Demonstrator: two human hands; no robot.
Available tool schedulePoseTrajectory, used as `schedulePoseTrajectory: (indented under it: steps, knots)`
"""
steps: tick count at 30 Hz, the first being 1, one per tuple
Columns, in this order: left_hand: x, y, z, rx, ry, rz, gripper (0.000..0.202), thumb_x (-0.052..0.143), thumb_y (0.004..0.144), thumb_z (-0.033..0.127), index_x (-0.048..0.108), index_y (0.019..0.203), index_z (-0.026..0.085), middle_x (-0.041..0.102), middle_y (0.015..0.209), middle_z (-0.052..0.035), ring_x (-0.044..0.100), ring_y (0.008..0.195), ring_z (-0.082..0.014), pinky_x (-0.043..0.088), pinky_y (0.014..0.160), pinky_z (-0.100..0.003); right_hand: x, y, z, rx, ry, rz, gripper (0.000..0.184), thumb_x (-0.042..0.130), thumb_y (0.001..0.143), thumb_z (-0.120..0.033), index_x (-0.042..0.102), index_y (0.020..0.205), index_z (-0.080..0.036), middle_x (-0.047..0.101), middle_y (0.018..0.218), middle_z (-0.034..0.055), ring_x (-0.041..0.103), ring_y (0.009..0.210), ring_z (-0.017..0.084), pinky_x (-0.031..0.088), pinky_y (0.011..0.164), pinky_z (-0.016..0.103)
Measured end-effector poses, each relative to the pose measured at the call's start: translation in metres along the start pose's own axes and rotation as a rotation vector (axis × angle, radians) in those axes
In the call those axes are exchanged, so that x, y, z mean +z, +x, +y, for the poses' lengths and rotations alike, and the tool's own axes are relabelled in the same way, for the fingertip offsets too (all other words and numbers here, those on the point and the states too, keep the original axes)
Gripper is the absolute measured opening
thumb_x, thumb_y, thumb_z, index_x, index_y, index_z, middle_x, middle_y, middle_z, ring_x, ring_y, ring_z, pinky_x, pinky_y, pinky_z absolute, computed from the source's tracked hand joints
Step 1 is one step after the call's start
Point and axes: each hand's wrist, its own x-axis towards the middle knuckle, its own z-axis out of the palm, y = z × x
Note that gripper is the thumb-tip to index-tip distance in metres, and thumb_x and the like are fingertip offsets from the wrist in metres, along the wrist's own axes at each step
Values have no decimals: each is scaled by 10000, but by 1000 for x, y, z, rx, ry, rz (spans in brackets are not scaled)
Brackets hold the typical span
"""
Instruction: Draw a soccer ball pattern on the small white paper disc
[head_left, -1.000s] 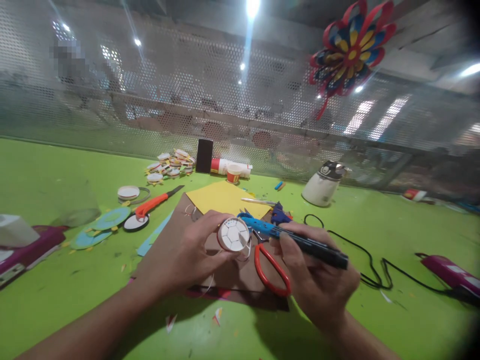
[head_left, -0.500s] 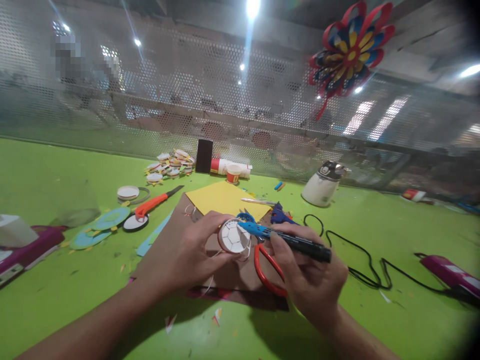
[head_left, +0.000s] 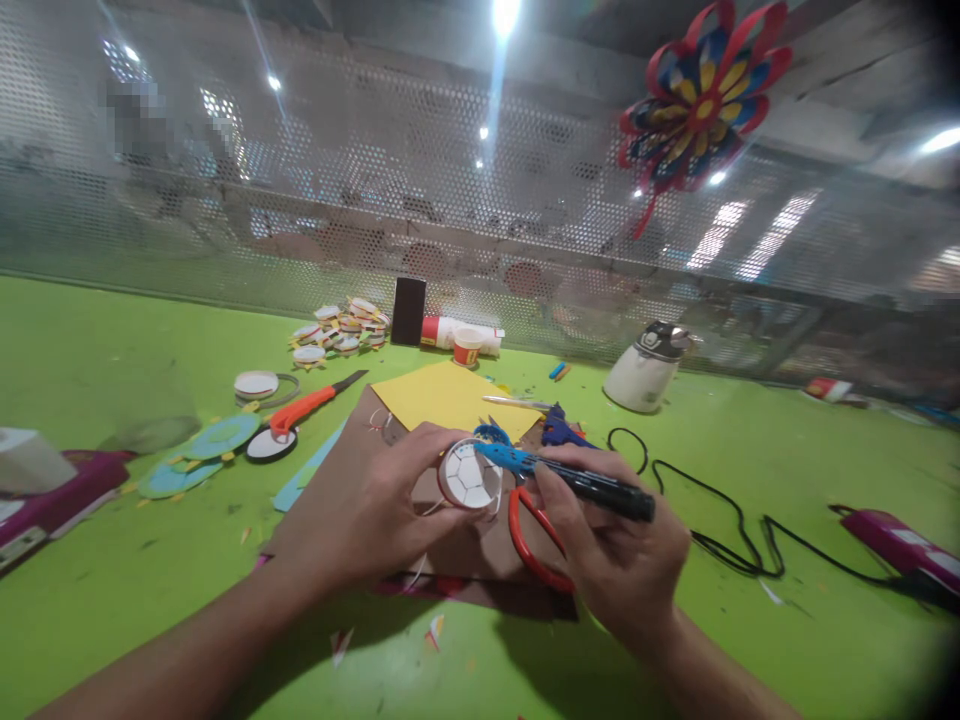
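Note:
My left hand (head_left: 394,495) grips a small round paper cup piece (head_left: 471,478) by its rim, its white face turned up. Dark lines on that face form a pattern like a football, with small blue marks near the top edge. Between the fingers of my right hand (head_left: 611,540) is a black and blue marker pen (head_left: 577,482), its blue end at the upper rim of the cup piece. Just below the pen lie scissors with red handles (head_left: 521,540), on a brown board (head_left: 337,510). A yellow sheet (head_left: 442,395) lies beyond my hands.
A utility knife (head_left: 307,408) and green-blue paper discs (head_left: 225,437) lie at left. Behind stand a pile of small paper pieces (head_left: 349,325), a phone (head_left: 409,312) and a paper cup (head_left: 466,347). At right are a glue gun (head_left: 561,428), a white jug (head_left: 643,375) and a black cable (head_left: 739,500).
The marker and my right hand have shifted slightly left. More blue marks show along the upper edge of the white face. My left hand stays nearly still.

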Motion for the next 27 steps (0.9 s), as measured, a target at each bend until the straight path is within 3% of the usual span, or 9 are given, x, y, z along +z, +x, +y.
schedulePoseTrajectory:
  steps: [19,27]
  knots:
    - [0,-2,1,2,2,9,381,636,813,168,578,1190,168,658,1132,-85,616,1058,-216,504,919,-365,-1,-4,2,69,57,-6,243,689,810,-90,670,1007,-231,711,928,0,692,754,132,601,729,273]
    - [1,2,5,19,-24,67,345,640,792,128,615,1135,99,683,1083,-111,637,1019,-195,521,891,-312,-2,-1,-1,-8,24,-20,239,693,800,-66,667,986,-213,711,892,-13,681,803,105,579,768,203]
